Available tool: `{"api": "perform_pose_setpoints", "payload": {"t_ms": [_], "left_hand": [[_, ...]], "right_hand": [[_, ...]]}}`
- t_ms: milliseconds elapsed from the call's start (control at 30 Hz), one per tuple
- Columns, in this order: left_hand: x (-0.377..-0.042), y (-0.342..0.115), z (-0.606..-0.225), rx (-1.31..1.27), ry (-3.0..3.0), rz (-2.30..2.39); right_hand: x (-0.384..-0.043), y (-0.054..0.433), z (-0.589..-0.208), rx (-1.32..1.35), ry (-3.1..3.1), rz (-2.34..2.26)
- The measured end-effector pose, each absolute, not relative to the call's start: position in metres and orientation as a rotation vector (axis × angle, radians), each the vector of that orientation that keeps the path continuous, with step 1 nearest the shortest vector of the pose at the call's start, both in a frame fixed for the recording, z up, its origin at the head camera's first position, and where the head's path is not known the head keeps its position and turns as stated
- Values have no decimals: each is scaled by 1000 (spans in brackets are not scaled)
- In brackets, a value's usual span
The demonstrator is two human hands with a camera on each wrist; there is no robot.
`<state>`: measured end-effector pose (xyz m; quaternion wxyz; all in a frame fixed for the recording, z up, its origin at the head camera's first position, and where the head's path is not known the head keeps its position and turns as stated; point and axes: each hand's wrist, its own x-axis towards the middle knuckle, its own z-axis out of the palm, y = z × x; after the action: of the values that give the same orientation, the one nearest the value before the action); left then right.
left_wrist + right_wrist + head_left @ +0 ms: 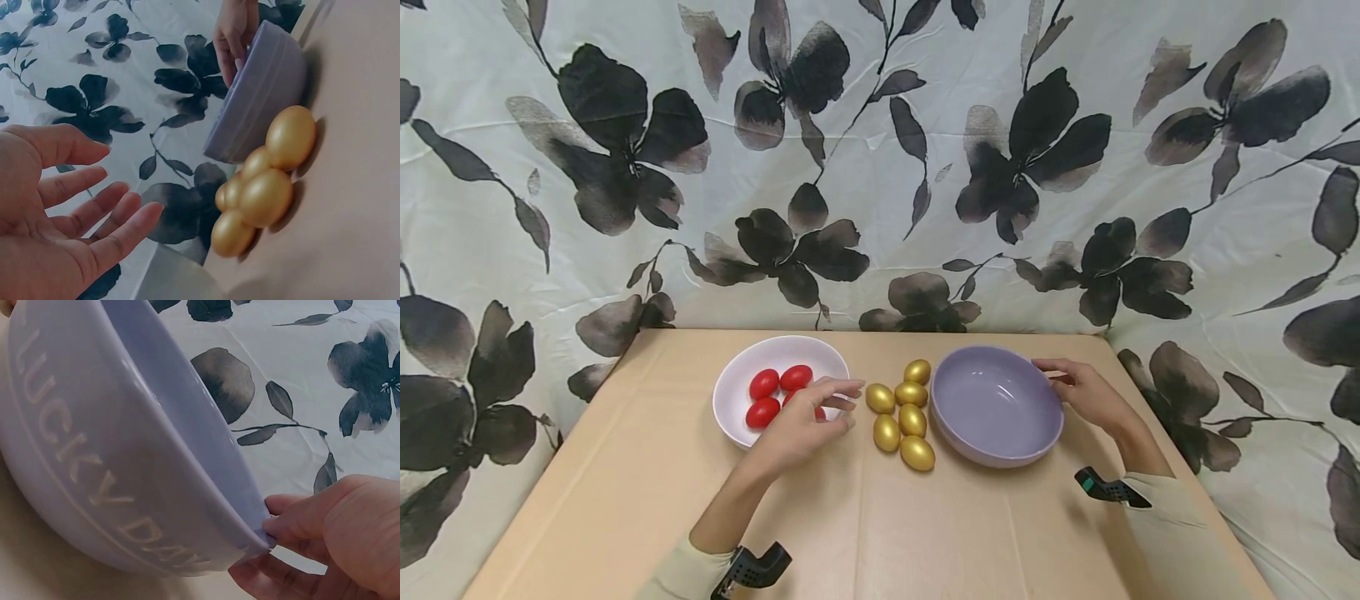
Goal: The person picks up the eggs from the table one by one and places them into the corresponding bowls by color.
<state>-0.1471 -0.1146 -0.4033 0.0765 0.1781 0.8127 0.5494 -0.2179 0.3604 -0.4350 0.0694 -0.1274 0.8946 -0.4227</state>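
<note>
My right hand (1090,394) pinches the rim of a purple bowl (996,404) at its right side. In the right wrist view the thumb of the right hand (356,537) lies over the rim, with fingers below it; raised letters run along the bowl's (119,450) outside. Several shiny gold eggs (912,419) lie on the table just left of that bowl. Over the right edge of a pale pink bowl (724,398) hovers my left hand (805,429), fingers spread and nothing held. Several red eggs (764,383) lie inside this bowl, some partly hidden by the hand.
Both bowls and the gold eggs stand on a light wooden table (647,467). A white cloth with dark flowers (910,192) hangs behind the table and along its sides. Each forearm wears a black wrist device (760,567).
</note>
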Motion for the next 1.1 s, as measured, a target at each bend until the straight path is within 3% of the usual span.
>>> {"api": "perform_pose_setpoints", "payload": {"t_ms": [1100], "left_hand": [[-159,-58,-465,575,2515,1492]], "right_hand": [[-222,359,-433,-293,2681,-1246]]}}
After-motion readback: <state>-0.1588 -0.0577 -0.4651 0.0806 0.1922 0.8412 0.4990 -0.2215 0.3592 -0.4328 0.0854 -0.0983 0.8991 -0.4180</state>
